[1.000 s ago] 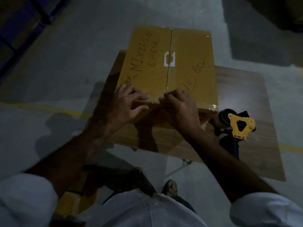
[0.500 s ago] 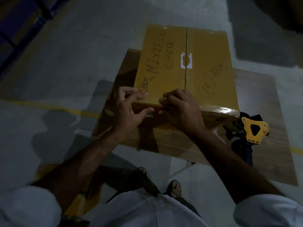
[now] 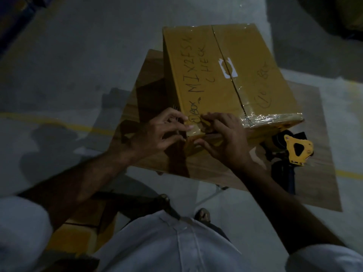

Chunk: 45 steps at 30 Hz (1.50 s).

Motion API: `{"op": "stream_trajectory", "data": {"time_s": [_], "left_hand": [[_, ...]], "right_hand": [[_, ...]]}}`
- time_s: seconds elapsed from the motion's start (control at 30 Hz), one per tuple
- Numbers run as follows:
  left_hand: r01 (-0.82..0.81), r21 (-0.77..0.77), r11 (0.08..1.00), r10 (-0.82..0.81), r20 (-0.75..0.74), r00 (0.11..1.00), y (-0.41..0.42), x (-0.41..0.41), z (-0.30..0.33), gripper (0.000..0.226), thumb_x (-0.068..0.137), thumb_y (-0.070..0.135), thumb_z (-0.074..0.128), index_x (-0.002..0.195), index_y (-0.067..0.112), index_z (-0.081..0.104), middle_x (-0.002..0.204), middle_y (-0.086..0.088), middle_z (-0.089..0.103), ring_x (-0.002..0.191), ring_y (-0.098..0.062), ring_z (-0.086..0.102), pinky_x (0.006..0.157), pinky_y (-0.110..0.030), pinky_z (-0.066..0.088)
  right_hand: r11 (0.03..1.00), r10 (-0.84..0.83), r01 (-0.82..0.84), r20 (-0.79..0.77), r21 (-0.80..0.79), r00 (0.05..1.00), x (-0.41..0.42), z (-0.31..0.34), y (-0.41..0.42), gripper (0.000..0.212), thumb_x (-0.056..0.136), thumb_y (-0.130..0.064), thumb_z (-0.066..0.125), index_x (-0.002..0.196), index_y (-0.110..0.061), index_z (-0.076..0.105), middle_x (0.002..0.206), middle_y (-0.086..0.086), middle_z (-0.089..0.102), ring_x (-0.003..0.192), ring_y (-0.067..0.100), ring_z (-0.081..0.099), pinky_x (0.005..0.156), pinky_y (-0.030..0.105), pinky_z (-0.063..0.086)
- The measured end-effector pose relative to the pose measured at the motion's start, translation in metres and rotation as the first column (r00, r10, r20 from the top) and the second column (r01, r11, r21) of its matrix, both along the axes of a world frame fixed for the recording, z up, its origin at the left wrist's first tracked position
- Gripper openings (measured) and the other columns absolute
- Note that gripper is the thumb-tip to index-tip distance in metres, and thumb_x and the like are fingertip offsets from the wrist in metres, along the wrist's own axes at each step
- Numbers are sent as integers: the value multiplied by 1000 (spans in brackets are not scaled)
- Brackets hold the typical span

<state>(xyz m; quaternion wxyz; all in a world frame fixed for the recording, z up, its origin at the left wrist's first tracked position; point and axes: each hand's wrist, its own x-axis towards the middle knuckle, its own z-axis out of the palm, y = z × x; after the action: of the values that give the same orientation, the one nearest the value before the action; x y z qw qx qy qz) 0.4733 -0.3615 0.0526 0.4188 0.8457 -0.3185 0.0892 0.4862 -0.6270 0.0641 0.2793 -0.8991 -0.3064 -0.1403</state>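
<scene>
While the person is leaning over the wooden table (image 3: 314,173), both hands are working at the near-left corner of the cardboard box (image 3: 222,75).

Box: it is sitting closed on the table, with its long side running away from the person. Black marker writing is showing on the top flaps. A white label (image 3: 227,68) is straddling the centre seam. Clear tape (image 3: 271,118) is glinting along the near top edge and up the seam.

Left hand (image 3: 155,132): the fingers are spreading apart and bending. The index tip is pressing on the top face right at the corner and the thumb is pushing against the front face below it, so the two are pinching the corner.

Right hand (image 3: 225,138): it is sitting just beside the left. Its fingers are lying close together and curling over the top edge, and the thumb is reaching along the front face toward the left thumb. The light is dim, so I cannot tell whether a loose tape end is lying under the fingertips.

Surroundings: a yellow-sided tape dispenser (image 3: 296,150) is lying on the table just beside the box's near-right corner, apart from both hands. A yellow line (image 3: 49,120) is running across the grey floor and passing behind the table. A sandalled foot (image 3: 203,214) is showing below the table's near edge.
</scene>
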Motion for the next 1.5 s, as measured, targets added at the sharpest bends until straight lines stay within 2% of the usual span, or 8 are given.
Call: {"op": "stream_trajectory", "data": {"time_s": [0.13,0.23,0.43,0.67,0.83,1.1,1.3,1.5], "left_hand": [[51,6,999,-51,-7,999,4,5,0,48,84,21,87,129,13,71,135,-10,52,115,-20,62,95,-39,58],[57,-17,998,-57,-12,998,4,6,0,42,90,35,81,126,15,73,133,-6,51,113,-15,62,91,-37,58],[-33,-38,999,36,81,996,-16,8,-7,36,87,36,82,109,9,71,120,-16,52,95,-19,62,74,-39,59],[-109,77,991,97,144,985,-18,2,-5,42,85,47,79,113,19,66,123,-15,55,102,-26,58,79,-44,57],[-296,157,942,271,164,949,-38,2,9,51,79,69,74,102,24,68,117,3,57,106,-20,48,84,-35,37],[-266,237,934,245,113,963,-39,0,14,50,74,59,82,116,35,69,124,3,53,111,-20,46,94,-34,23],[-293,333,896,290,59,955,-18,16,33,52,70,56,86,115,47,61,125,14,49,118,-13,43,104,-39,24],[-358,351,865,313,180,933,-97,17,33,48,76,57,82,114,31,67,116,2,55,107,-20,48,91,-33,33]], "right_hand": [[999,-41,40,-25,-9,999,-10,-2,7,48,75,-39,92,107,-10,69,133,3,64,120,24,60,93,49,49],[997,-14,19,-72,69,997,-8,8,9,46,77,-54,88,96,-16,69,129,-1,66,121,16,60,95,44,48],[991,-93,93,-7,93,996,-10,4,13,39,82,-47,85,88,-11,73,119,1,71,113,19,64,91,47,50],[996,-43,44,12,-82,999,-10,12,4,38,79,-32,90,108,-14,73,126,3,70,118,24,63,104,54,46],[986,-133,132,-1,-105,991,7,23,-36,60,78,-59,84,118,-17,73,128,1,67,120,21,60,111,57,38],[955,-275,268,-38,-128,961,-16,7,-6,61,75,-56,85,122,-19,71,137,2,61,128,26,53,111,46,38],[982,-76,78,15,-174,997,-5,25,-16,38,90,-51,73,121,-29,73,131,-5,66,125,17,57,123,55,25],[981,-169,177,98,-77,981,1,13,-48,28,86,-26,84,111,-13,78,128,5,71,116,31,64,101,54,47]]}}
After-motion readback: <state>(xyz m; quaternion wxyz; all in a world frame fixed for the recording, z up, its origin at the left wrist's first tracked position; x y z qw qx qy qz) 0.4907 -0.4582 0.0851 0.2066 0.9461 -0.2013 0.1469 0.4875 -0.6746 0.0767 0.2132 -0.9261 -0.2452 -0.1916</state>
